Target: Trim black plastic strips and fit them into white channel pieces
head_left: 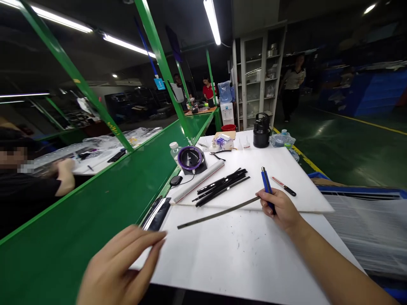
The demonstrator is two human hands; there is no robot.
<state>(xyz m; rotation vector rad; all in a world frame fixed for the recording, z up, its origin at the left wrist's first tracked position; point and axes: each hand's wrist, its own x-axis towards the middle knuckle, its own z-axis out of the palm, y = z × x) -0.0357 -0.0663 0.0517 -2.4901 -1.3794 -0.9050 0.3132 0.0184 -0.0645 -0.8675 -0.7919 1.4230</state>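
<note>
My right hand [281, 208] is closed around a blue pen-like tool [266, 181] and rests on the white table [241, 254]. Its fingers touch the right end of a long thin dark strip [219, 213] that lies slanted across the table. My left hand [124, 264] hovers over the table's near left corner with fingers stretched out and nothing in it, close to a black flat phone-like thing [157, 214]. A bundle of black strips [222, 185] lies on the raised white board [286, 169] behind.
A green conveyor [104, 199] runs along the left, with a person's arm [65, 173] across it. On the board stand a purple-ringed round device [190, 158], a black jug [261, 131], a small red-and-black tool [284, 186] and a white tube [199, 181]. Other people stand far back.
</note>
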